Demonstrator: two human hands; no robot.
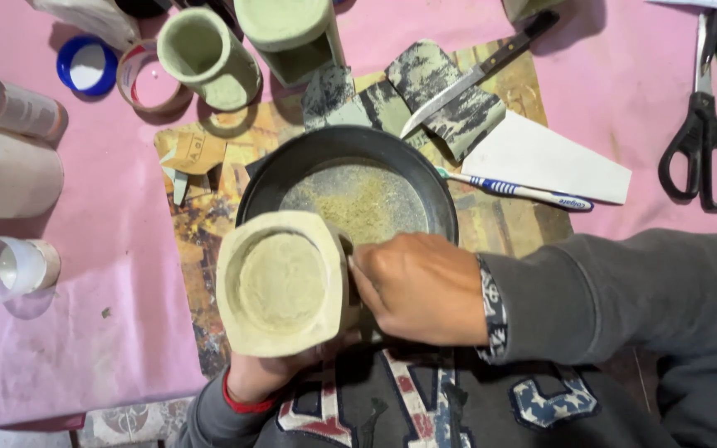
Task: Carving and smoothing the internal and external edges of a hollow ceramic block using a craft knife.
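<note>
- The desk [109, 274] has a pink cover.
- A black pan [346, 178] holds sandy dust.
- A pale cup [282, 282] sits over the pan's near edge.
- The right hand [421, 286] presses on the cup's side, fingers curled.
- The left hand [263, 377] holds the cup from below.
- A toothbrush [516, 190] lies beside the pan.

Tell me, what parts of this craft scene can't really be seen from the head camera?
- Left hand: mostly hidden under the pale hollow piece; only its lower part shows.
- Right hand: its fingertips are tucked against the piece's side, so what they grip cannot be told.
- Black pan: its near rim is covered by the piece and the hand.
- Green cylinder: cut off by the top edge.
- Knife: its handle end fades into shadow.
</note>
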